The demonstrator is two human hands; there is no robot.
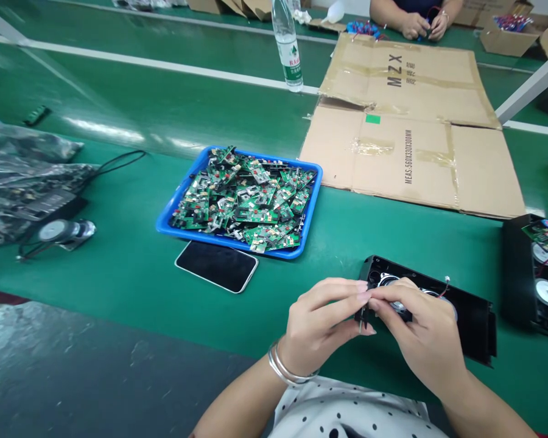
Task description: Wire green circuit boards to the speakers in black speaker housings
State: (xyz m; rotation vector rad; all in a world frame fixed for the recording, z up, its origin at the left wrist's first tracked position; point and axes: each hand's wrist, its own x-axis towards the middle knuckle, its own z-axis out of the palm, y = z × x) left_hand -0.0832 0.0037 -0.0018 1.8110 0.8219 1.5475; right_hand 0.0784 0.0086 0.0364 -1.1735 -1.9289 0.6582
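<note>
My left hand (317,319) is closed around a small dark part (364,315) with a thin pale piece at its lower end; my fingers cover most of it, so I cannot name its kind. The fingertips of my right hand (422,340) pinch the same part from the other side. Both hands are over the left end of a black speaker housing (472,325), which lies on the green table (132,267). Round silver-rimmed speakers sit in that housing, partly hidden by my right hand. A short wire with a white connector (447,280) sticks up from it.
A blue tray (164,224) heaped with green circuit boards stands by a phone (217,266). Bagged parts (22,182) lie left. Flattened cardboard (415,140) and a water bottle (287,48) are farther back. Another black housing (520,274) is right. A co-worker's hands (424,25) work opposite.
</note>
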